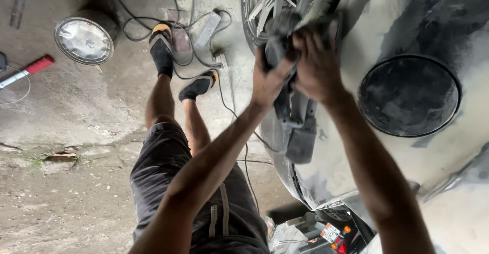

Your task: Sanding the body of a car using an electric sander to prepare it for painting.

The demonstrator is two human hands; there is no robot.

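Both hands' fingers (305, 45) wrapped tight around grey sander (295, 116)

Soft, even daylight, moderately bright. Faint shadows under legs on concrete floor (76, 132). Dull sheen on car panel (407, 30) at right. Slight motion blur upper centre; wide-angle stretch at edges.

1. Small rectangular white label or tag with dark markings (329, 232): bottom edge of the view, right of centre, lying tilted among clutter beneath the car body; small orange and red items sit just beside it on its right.

2. Crumpled clear-and-white plastic bag or wrapper (285, 236): bottom edge, just left of the label; its contents cannot be made out.

No signs or screens are in view.
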